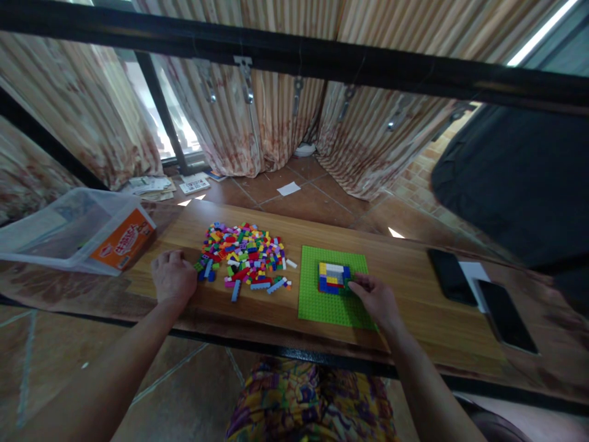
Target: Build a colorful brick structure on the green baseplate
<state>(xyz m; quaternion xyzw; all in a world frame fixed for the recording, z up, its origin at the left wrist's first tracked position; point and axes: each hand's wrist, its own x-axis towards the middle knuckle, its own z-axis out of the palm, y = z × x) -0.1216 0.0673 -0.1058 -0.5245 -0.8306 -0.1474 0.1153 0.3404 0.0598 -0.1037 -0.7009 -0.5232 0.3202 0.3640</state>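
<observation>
My left hand [173, 276] rests on the wooden table, fingers curled under. What it holds, if anything, is hidden. Just to its right spreads a loose pile of small, many-coloured toy building bricks [251, 250]. A bright green studded baseplate [313, 307] lies right of the pile. On it stands a low, roughly square build of bricks [329, 282] in white, grey, yellow, blue and red. At the right side of that build, my right hand [375, 299] has thumb and fingers closed on a dark green brick [348, 286], which touches or nearly touches the blue edge.
A clear plastic bin [87, 227] with an orange label stands at the table's left end. Two dark phones [451, 276] and a white paper [473, 276] lie at the right. A black metal bar [294, 52] with hanging clips crosses above the table, before striped curtains [285, 123].
</observation>
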